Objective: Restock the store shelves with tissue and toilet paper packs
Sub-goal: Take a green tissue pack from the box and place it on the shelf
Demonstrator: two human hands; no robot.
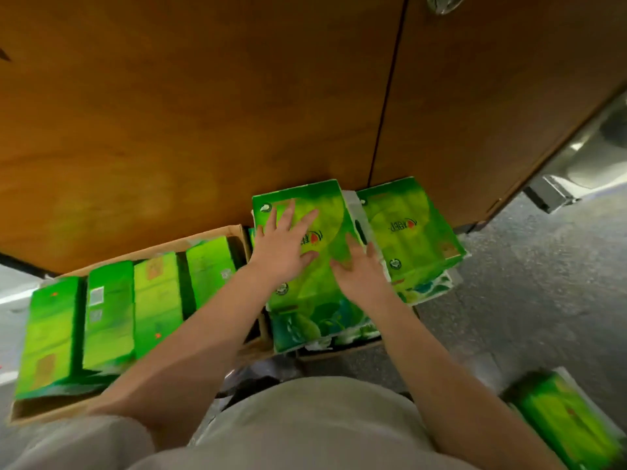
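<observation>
A green tissue pack (325, 212) lies flat on top of a stack in front of a wooden cabinet. My left hand (285, 245) rests on its top face with fingers spread and straight. Beside it, my right hand (361, 269) lies on the same pack near its right edge, fingers straight. A second green pack (410, 232) sits just to the right, on another pack. Below the touched pack, a pack with leaf artwork (315, 327) shows.
An open cardboard box (40, 410) at the left holds several upright green packs (108, 313). Another green pack (566, 418) lies on the grey floor at the lower right. The wooden cabinet doors (237, 113) fill the view ahead. My knees are at the bottom.
</observation>
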